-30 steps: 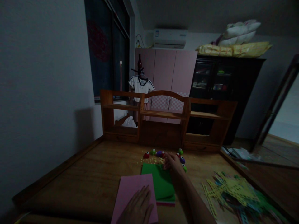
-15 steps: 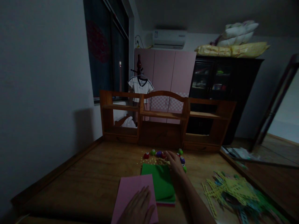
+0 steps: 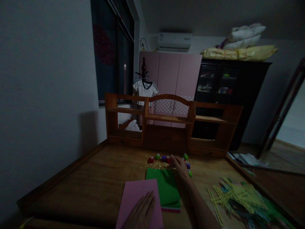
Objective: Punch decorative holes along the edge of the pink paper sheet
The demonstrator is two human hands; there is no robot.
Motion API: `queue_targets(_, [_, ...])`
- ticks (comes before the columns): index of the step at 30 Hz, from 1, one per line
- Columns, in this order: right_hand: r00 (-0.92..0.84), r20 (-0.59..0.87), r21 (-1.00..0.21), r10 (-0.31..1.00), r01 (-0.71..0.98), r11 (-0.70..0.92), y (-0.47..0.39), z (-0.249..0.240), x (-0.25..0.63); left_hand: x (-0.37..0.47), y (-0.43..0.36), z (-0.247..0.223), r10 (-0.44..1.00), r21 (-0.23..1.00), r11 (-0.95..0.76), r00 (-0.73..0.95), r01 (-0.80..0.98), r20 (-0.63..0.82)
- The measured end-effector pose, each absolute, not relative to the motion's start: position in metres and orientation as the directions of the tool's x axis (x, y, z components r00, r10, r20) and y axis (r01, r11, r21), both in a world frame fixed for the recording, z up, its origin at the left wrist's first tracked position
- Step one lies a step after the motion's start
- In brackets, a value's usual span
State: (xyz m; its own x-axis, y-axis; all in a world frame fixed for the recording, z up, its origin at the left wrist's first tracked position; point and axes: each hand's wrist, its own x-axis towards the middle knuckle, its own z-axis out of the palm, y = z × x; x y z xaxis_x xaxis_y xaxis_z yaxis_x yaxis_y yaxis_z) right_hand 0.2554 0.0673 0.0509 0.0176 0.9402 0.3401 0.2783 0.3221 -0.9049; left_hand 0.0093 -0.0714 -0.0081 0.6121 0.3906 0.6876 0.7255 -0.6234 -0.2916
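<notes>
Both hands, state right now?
Left hand: open, flat on pink paper.
Right hand: fingers bent near red toy; grip can't be told.

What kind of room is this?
Probably a bedroom at home, though I can't be sure. There's a pink wardrobe, a white shirt hanging up, and what look like folded quilts on top of the dark cabinet.
</notes>
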Motion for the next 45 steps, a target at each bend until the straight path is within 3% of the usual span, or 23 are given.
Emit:
queue_targets(6, [0.052,0.439,-0.848,0.897,0.353,0.395,0.067,0.047,0.256,0.011,-0.071,-0.016,0.442,-0.235,-0.624,0.585,0.745,0.68])
queue_targets(13, [0.019,0.454,-0.821,0.891,0.396,0.41,0.074,0.039,0.26,0.012,-0.076,-0.008,0.491,-0.166,-0.659,0.587,0.733,0.644])
queue_targets(19, [0.09,0.482,-0.821,0.872,0.395,0.413,0.075,0.038,0.26,0.006,-0.074,-0.01,0.488,-0.147,-0.705,0.624,0.694,0.61])
queue_targets(30, [0.117,0.504,-0.798,0.856,0.442,0.41,0.073,0.041,0.261,-0.005,-0.05,-0.04,0.511,-0.002,-0.78,0.639,0.626,0.575])
queue_targets(36, [0.123,0.522,-0.782,0.844,0.463,0.416,0.074,0.04,0.262,-0.005,-0.07,-0.009,0.583,0.138,-0.778,0.622,0.613,0.524])
queue_targets(40, [0.122,0.53,-0.777,0.839,0.467,0.422,0.073,0.04,0.263,-0.004,-0.078,0.001,0.606,0.167,-0.76,0.594,0.628,0.529])
queue_targets(45, [0.122,0.513,-0.787,0.85,0.462,0.408,0.076,0.037,0.263,-0.005,-0.076,0.0,0.657,0.223,-0.746,0.637,0.628,0.403])
